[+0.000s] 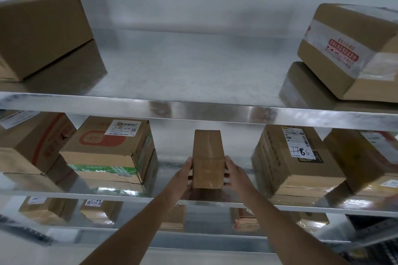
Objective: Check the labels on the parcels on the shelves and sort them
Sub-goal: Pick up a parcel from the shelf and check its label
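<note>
A small plain cardboard parcel (207, 158) stands on end in the middle of the middle shelf (168, 197). My left hand (182, 175) grips its left side and my right hand (235, 173) grips its right side. No label shows on the faces turned toward me. To its left sits a labelled parcel with a red logo (107, 148). To its right sits a parcel with a label marked 7786 (295, 157).
The top shelf (193, 109) carries a big box at the left (41, 32) and a taped box with red print at the right (353, 49). More parcels sit at both ends of the middle shelf and on the lower shelf (101, 211).
</note>
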